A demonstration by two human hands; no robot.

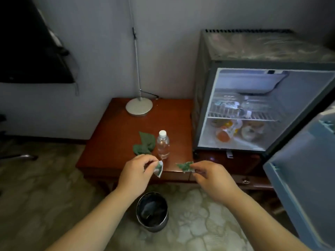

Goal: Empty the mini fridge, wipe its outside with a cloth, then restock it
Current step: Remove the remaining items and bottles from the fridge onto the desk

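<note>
The mini fridge [204,91] stands at the right with its door [304,178] swung open toward me. Clear bottles [233,105] lie on its wire shelf, and orange-labelled drinks [226,133] sit below. On the wooden table [116,127] a clear water bottle [163,146] stands upright beside a crumpled green cloth [144,145]. My left hand [135,173] pinches one torn green-and-white scrap [159,168]. My right hand [211,175] pinches another scrap [185,167]. Both hands hover over the table's front edge.
A round lamp base [139,106] with a thin pole stands at the table's back. A dark metal bin [152,211] sits on the patterned carpet below my hands. A dark screen [32,51] hangs at the upper left.
</note>
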